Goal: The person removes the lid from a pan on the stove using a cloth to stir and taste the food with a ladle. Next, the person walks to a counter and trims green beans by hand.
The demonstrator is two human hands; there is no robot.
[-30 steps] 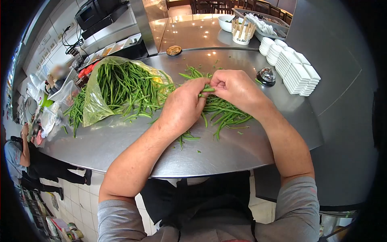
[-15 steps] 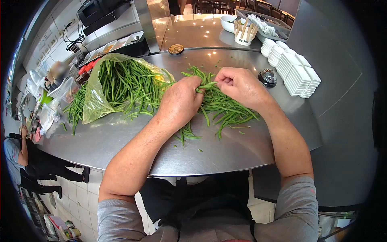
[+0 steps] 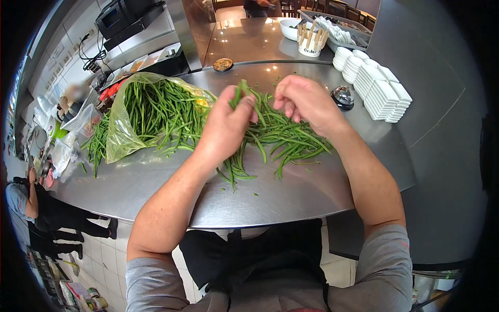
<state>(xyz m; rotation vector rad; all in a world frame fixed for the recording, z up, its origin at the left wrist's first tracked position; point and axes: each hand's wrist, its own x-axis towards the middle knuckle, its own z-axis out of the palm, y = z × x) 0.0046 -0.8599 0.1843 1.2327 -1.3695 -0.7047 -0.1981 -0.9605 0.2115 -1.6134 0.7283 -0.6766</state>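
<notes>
My left hand (image 3: 224,122) is closed around a few green beans (image 3: 240,93), whose ends stick up past the thumb and fingers. To its right, my right hand (image 3: 312,106) hovers over the heap with fingers loosely bent and slightly apart; I see nothing between them, though the fingertips are a little blurred. Beneath both hands spreads a loose heap of green beans (image 3: 299,140) on the steel counter (image 3: 270,200). Left of my left hand, a clear yellowish plastic bag (image 3: 122,136) lies on its side, its mouth spilling many more beans.
Stacked white dishes (image 3: 378,93) and a call bell (image 3: 343,98) stand at the right. Behind are an "Order" cup (image 3: 310,48) with wooden sticks, a white bowl (image 3: 290,30) and a small round container (image 3: 223,64). People stand at far left; another is beyond the counter.
My hands have drawn apart from the bean they both pinched. The left has tipped up with beans in it; the right's fingers have loosened. A person has come into view beyond the counter.
</notes>
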